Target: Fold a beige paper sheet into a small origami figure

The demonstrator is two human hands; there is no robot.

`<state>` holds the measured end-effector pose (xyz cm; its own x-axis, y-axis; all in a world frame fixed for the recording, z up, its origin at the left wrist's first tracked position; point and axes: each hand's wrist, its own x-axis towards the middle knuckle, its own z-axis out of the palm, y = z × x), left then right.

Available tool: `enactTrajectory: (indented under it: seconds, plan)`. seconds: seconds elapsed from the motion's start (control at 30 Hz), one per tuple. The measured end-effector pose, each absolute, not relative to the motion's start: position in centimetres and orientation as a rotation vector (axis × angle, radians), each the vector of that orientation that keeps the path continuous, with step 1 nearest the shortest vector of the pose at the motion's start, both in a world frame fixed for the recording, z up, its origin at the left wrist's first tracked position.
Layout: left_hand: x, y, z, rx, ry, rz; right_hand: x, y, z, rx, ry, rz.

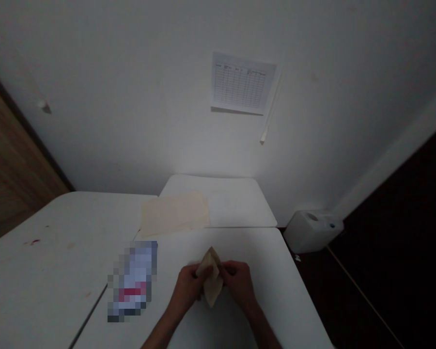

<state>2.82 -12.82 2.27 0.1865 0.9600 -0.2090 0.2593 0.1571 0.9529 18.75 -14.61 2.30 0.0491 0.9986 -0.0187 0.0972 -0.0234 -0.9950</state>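
Note:
A small folded piece of tan paper (pixel 212 281) stands on edge between my two hands, just above the white table (pixel 276 291). My left hand (pixel 187 286) is closed on its left side with the fingers pinching the fold. From the other side, my right hand (pixel 238 281) pinches it too. Both forearms reach in from the bottom edge of the view.
A stack of cream sheets (pixel 174 212) lies further back across the table joint. A blurred-out rectangular object (pixel 133 280) lies left of my hands. A white plastic canister (pixel 312 229) sits on the dark floor at right. A printed table sheet (pixel 241 83) hangs on the wall.

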Motion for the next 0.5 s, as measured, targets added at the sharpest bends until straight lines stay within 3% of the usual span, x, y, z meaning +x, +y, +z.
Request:
enactTrajectory:
  seconds: [0.5]
  plan:
    - [2.24, -12.6, 2.07, 1.367, 1.344, 0.823, 18.73, -14.45, 1.62, -1.364, -1.252, 1.103]
